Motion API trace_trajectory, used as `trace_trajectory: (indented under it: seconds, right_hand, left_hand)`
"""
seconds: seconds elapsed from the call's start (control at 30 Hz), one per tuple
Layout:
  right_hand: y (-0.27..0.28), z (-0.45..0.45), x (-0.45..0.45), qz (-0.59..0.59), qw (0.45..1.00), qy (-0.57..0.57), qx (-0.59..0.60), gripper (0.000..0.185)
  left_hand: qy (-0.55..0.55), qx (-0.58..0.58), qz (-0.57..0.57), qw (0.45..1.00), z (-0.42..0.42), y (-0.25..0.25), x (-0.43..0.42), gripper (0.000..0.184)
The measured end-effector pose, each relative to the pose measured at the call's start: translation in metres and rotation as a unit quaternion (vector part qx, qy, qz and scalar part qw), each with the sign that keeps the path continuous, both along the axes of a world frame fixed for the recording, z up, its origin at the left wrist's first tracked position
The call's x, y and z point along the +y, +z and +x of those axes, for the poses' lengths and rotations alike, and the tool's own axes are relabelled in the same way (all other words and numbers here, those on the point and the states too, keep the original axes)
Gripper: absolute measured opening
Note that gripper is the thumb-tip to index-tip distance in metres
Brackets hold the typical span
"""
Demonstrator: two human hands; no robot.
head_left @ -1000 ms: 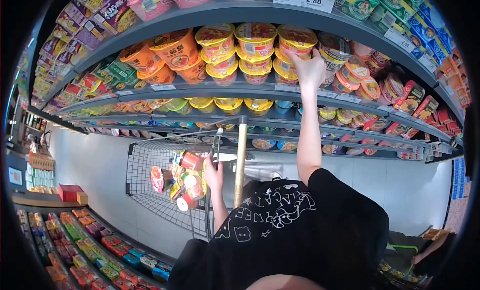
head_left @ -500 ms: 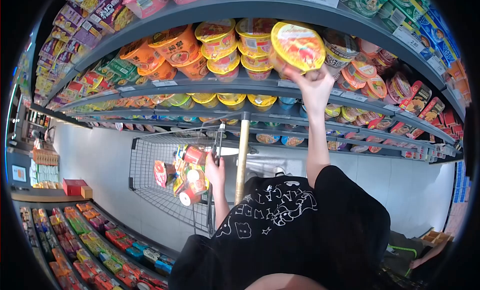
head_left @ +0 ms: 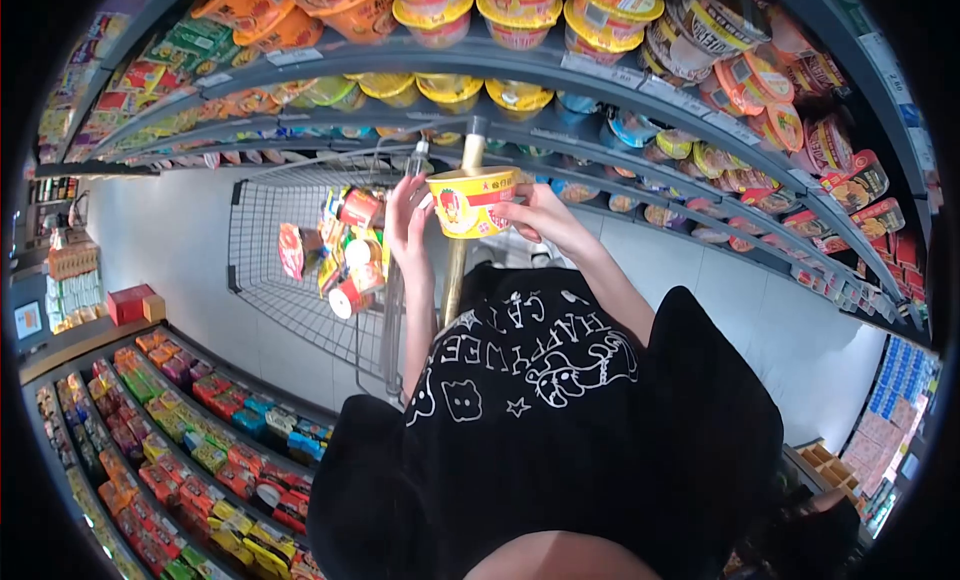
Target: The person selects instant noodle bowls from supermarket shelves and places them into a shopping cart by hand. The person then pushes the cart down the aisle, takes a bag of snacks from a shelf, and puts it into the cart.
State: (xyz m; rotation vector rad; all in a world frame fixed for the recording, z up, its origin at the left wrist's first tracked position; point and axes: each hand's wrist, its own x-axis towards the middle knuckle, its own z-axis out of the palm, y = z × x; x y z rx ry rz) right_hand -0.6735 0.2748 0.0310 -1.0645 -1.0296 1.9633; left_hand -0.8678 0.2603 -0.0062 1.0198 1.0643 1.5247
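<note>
Head view, now: what's in the right hand (head_left: 545,217)?
Yellow instant-noodle bowl (head_left: 470,202). Fingers closed around its right side, thumb across the printed wall. Lid edge uppermost in view, red band and cartoon figure turned to camera.

And where is that bowl?
In front of the torso, off the shelf, overlapping the pale gold bar (head_left: 453,280) at the cart's near end. Whether it touches the bar, cannot tell.

Left hand (head_left: 408,220)?
Just beside the bowl's left wall, fingers loosely bent and pointing up in view. Contact with bowl or cart not clear; cannot tell if they grasp anything.

Cart contents?
Wire shopping cart (head_left: 300,332), to the left. Goods bunched near its handle end: a red cup (head_left: 358,210), a red cup with a white base (head_left: 345,300) lying on its side, a red-and-white package (head_left: 291,252) farther along.

Shelves?
Stacked yellow-lidded bowls (head_left: 517,10) above the hands in view, orange bowls (head_left: 345,8) left of them, dark bowls (head_left: 685,45) right. Lower left, rows of bright packets (head_left: 220,460).

Clothing?
Black T-shirt (head_left: 540,430), white lettering and line drawings.
</note>
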Motion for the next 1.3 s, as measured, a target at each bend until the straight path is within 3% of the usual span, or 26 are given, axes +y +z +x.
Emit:
trace_trajectory:
  seconds: [0.03, 0.07, 0.13, 0.33, 0.4, 0.43, 0.57, 0.83, 1.17, 1.3]
  right_hand:
    - [-0.005, -0.002, -0.003, -0.005, 1.0, 0.01, 0.001, 0.047]
    - [-0.011, -0.004, -0.007, -0.015, 1.0, 0.013, 0.0, 0.047]
    - [-0.023, -0.008, -0.014, -0.002, 0.997, 0.038, -0.065, 0.047]
    - [-0.032, -0.015, -0.014, 0.034, 0.997, 0.04, -0.064, 0.046]
    - [-0.034, -0.011, -0.01, 0.039, 0.997, 0.052, -0.032, 0.042]
    - [-0.034, -0.004, -0.006, 0.034, 0.994, 0.097, -0.035, 0.049]
    - [-0.027, -0.002, -0.007, 0.015, 0.998, 0.066, 0.012, 0.045]
    - [-0.037, -0.001, -0.012, -0.013, 0.993, 0.115, 0.04, 0.047]
    - [-0.051, -0.003, -0.011, -0.048, 0.981, 0.162, 0.095, 0.051]
    - [-0.027, -0.006, -0.012, -0.03, 0.996, 0.071, 0.053, 0.047]
  left_hand:
    - [-0.059, -0.039, 0.019, 0.997, 0.005, 0.004, 0.002, 0.059]
    - [-0.102, -0.086, -0.008, 0.991, 0.013, 0.008, 0.0, 0.067]
    - [-0.142, -0.093, -0.017, 0.985, 0.015, 0.0, 0.001, 0.071]
    - [-0.15, -0.119, -0.046, 0.98, 0.006, 0.006, 0.0, 0.079]
    - [-0.168, -0.05, -0.001, 0.985, 0.007, 0.011, -0.001, 0.088]
    - [-0.171, -0.069, -0.01, 0.983, 0.007, 0.013, -0.002, 0.098]
    - [-0.184, -0.128, -0.007, 0.974, 0.011, 0.02, -0.005, 0.108]
    - [-0.233, -0.063, 0.018, 0.97, -0.008, 0.012, -0.007, 0.102]
    - [-0.148, 0.019, 0.017, 0.989, -0.01, 0.015, -0.015, 0.081]
    - [-0.125, 0.056, 0.021, 0.99, -0.01, 0.022, -0.018, 0.079]
